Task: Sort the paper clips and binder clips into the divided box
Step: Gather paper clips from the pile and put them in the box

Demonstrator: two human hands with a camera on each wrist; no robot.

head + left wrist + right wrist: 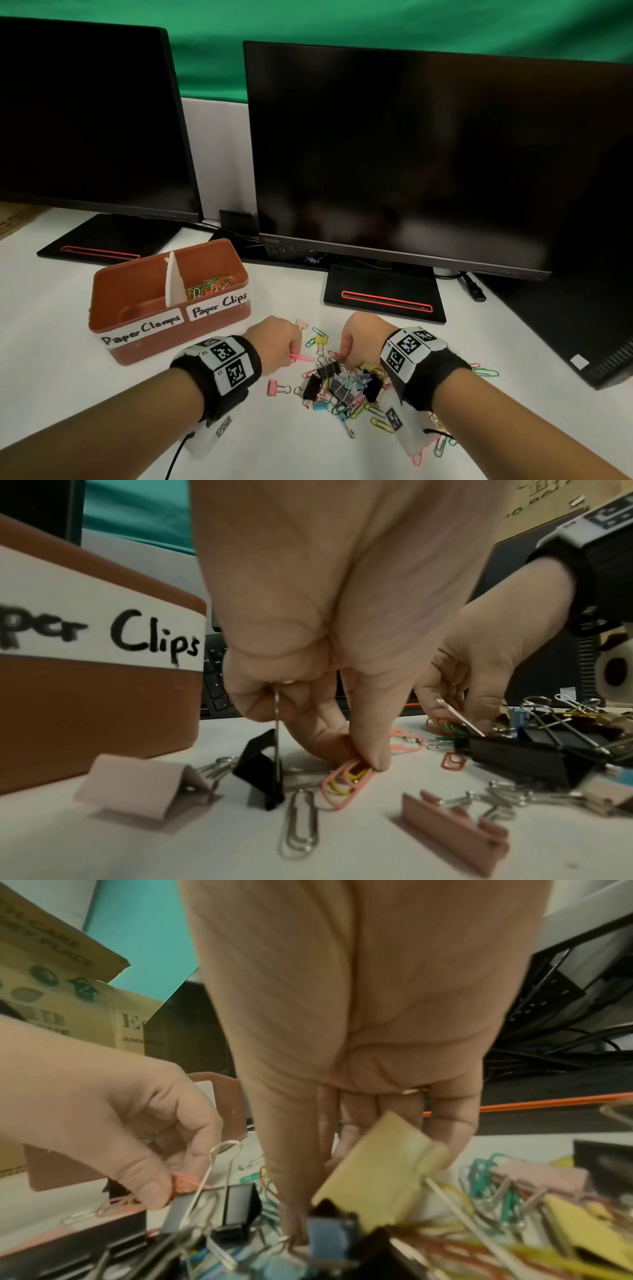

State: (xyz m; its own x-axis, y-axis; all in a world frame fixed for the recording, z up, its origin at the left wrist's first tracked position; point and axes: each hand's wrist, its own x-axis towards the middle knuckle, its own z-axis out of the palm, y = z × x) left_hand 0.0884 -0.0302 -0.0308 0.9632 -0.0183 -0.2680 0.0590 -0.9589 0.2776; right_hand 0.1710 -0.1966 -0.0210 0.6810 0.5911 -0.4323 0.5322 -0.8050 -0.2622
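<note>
A brown divided box (178, 339) stands at the left, labelled "Paper Clamps" and "Paper Clips". Colourful paper clips (209, 286) lie in its right compartment. A mixed pile of binder clips and paper clips (342, 383) lies on the white table. My left hand (291, 356) pinches a pink paper clip (342, 785) between thumb and forefinger, with a yellow one caught in it. A black binder clip (260, 772) stands under its curled fingers. My right hand (344, 358) reaches fingertips-down into the pile, and what they touch is hidden. A yellow binder clip (377, 1175) lies close before it.
Two dark monitors (411, 164) on black stands (383, 291) close off the back of the table. A black device (565, 325) lies at the right. Loose pink binder clips (277, 388) and a silver paper clip (299, 823) lie between the pile and the box.
</note>
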